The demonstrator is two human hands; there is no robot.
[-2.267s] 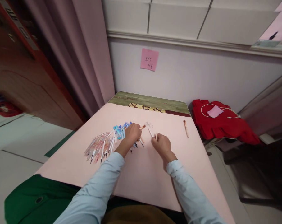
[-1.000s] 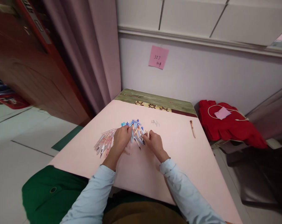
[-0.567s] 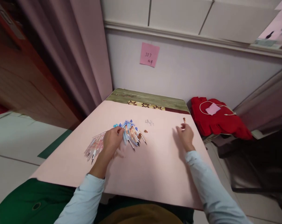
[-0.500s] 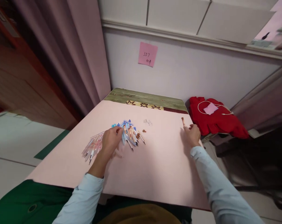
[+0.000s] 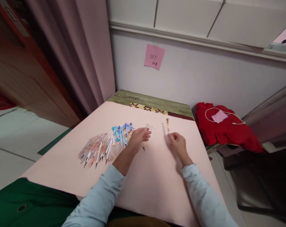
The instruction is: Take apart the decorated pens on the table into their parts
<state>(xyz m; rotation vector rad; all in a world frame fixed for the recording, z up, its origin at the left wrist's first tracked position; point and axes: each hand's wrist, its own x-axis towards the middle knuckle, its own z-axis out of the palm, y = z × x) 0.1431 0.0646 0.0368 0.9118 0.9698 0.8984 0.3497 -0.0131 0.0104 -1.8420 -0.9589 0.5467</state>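
A loose heap of pens point(image 5: 99, 148) lies on the pink tabletop point(image 5: 147, 176), with several blue-capped ones point(image 5: 120, 130) at its far end. My left hand point(image 5: 137, 138) rests at the right edge of the heap, fingers stretched out toward the right and holding nothing I can see. A pen tip pokes out from under it. My right hand point(image 5: 178, 143) is closed in a pinch on a slim tan pen with a brown cap point(image 5: 167, 123), which points away from me. Small clear bits point(image 5: 149, 127) lie between the hands.
The table's far end shows a green wooden strip point(image 5: 154, 101). A pink sticky note point(image 5: 154, 56) hangs on the wall. A red cloth with a white cable point(image 5: 224, 126) lies to the right. A curtain point(image 5: 86, 50) hangs on the left, green fabric point(image 5: 17, 201) below.
My right hand went to the table's right edge, took the brown-capped pen and brought it back toward the middle. My left hand moved from the heap's middle to its right end, fingers stretched out.
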